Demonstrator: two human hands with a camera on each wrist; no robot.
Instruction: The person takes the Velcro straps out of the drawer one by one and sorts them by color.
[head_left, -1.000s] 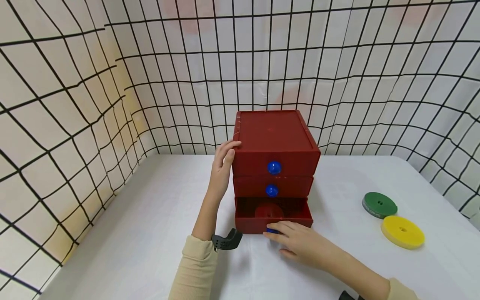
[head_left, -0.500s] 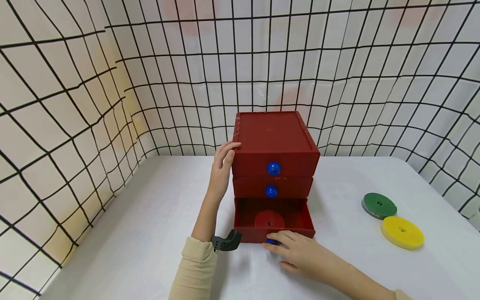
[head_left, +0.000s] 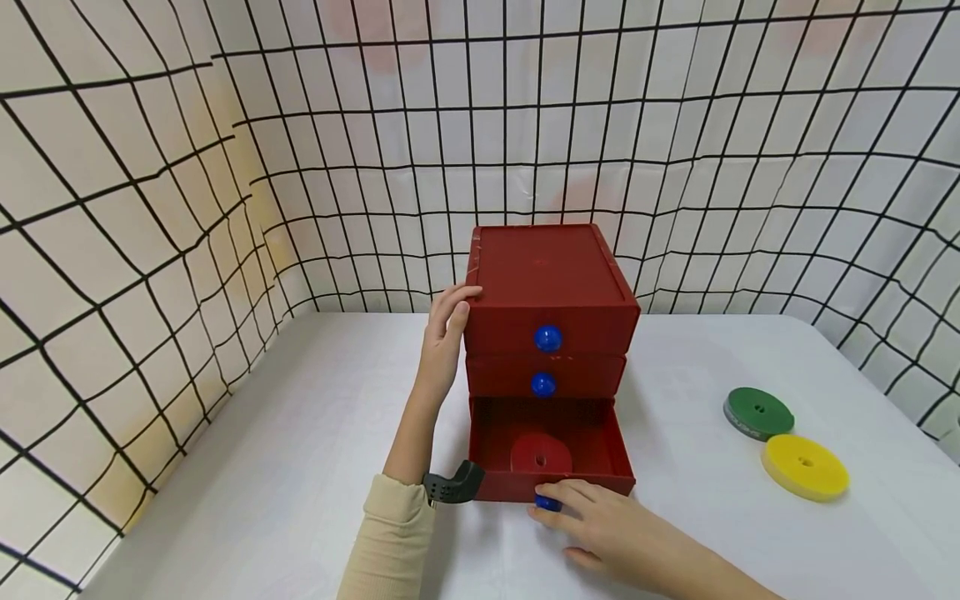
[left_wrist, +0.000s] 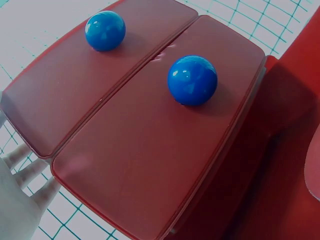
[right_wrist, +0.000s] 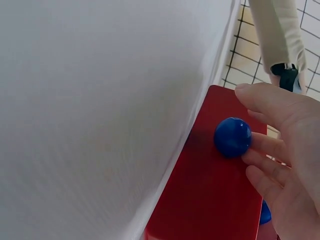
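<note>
A red cabinet of three drawers [head_left: 543, 271] stands mid-table, with a round blue knob on each drawer. My left hand [head_left: 438, 346] rests along its upper left side, fingertips over the top edge; in the left wrist view its fingers [left_wrist: 46, 192] reach along the cabinet's side. My right hand [head_left: 615, 529] has its fingers hooked at the bottom drawer's blue knob [right_wrist: 233, 137], and the thumb is apart from it. The bottom drawer [head_left: 498, 487] stands pulled out, and a red disc [head_left: 540, 448] with a centre hole lies inside. The upper two drawers are closed.
A green disc [head_left: 759, 410] and a yellow disc [head_left: 806, 467] lie on the white table [head_left: 315, 433] to the right of the cabinet, close together. A white wall with a black grid [head_left: 360, 192] surrounds the table at the back and sides.
The right hand has drawn the bottom drawer outward toward me, so more of its inside and the red disc show. The left hand has stayed on the cabinet.
</note>
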